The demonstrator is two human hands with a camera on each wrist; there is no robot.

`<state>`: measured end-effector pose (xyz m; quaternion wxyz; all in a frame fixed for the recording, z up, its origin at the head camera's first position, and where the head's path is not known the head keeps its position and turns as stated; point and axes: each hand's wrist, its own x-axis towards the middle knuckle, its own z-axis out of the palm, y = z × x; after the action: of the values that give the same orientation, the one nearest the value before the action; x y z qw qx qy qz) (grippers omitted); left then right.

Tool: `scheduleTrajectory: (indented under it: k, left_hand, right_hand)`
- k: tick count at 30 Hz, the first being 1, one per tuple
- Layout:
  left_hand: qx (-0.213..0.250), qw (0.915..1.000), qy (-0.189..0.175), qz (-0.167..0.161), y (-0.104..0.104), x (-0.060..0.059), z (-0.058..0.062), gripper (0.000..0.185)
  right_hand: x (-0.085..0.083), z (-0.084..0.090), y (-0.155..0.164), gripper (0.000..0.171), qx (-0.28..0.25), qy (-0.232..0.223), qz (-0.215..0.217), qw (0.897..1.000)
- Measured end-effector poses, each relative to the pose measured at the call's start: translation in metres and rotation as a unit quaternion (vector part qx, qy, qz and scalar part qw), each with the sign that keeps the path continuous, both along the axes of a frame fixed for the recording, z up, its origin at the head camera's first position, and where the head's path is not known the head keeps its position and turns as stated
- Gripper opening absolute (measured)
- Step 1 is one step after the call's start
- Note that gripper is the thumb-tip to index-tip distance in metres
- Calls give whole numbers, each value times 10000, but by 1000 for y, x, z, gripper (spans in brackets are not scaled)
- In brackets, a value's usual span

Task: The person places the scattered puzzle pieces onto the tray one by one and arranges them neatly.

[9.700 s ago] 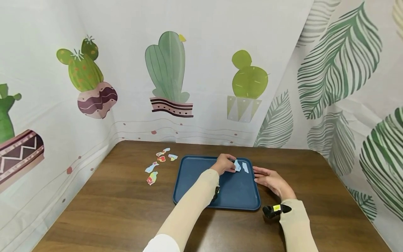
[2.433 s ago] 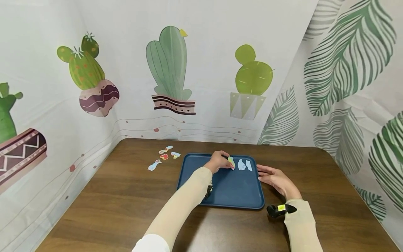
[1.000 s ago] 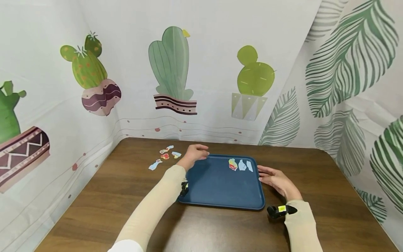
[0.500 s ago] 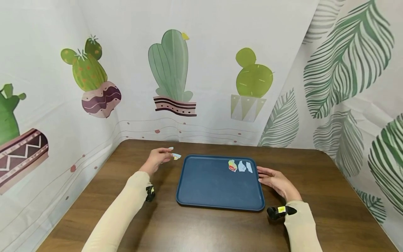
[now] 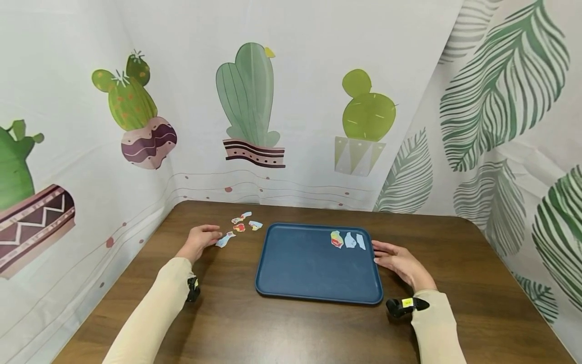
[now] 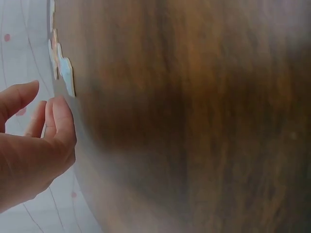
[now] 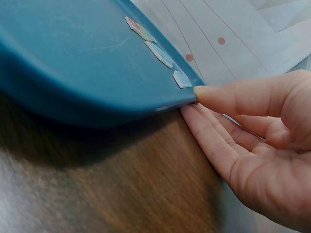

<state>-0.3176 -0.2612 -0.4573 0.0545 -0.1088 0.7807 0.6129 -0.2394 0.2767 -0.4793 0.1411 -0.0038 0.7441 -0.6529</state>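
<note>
My left hand [image 5: 200, 241] is at the left of the table, its fingertips beside a light blue puzzle piece [image 5: 224, 240]. In the left wrist view the thumb and fingers of the left hand [image 6: 43, 141] stand apart with nothing between them, just short of the light blue piece [image 6: 67, 73]. On the right, my right hand [image 5: 402, 264] holds the edge of the blue tray [image 5: 318, 298], thumb on the rim and fingers beneath it. A yellow-and-red piece [image 5: 336, 239] and two pale blue pieces, one of them the outer piece [image 5: 360, 241], lie in a row at the tray's far right corner.
Behind the light blue piece lie a red piece [image 5: 239, 228], a blue-and-yellow piece [image 5: 255, 225] and a multicoloured piece [image 5: 241, 218]. The brown wooden table [image 5: 236, 328] runs back to a printed cloth [image 5: 309, 101] hanging behind it.
My left hand has let go of the yellow-and-red piece on the tray. It has moved left, passed over the loose pieces and come to the light blue one. The right hand stays at the tray.
</note>
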Motion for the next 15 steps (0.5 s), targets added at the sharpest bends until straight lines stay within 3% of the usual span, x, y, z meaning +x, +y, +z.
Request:
scheduleTrajectory:
  k: [7,15]
  left_hand:
    - [-130,9999,-58,15,-7,1,-3,43]
    - [-816,9951,212,-523,0,8,-3,45]
  right_hand:
    - [-1,0,0,61,2,36,20,10000]
    - [-1,-2,1,61,-9,43,67,10000]
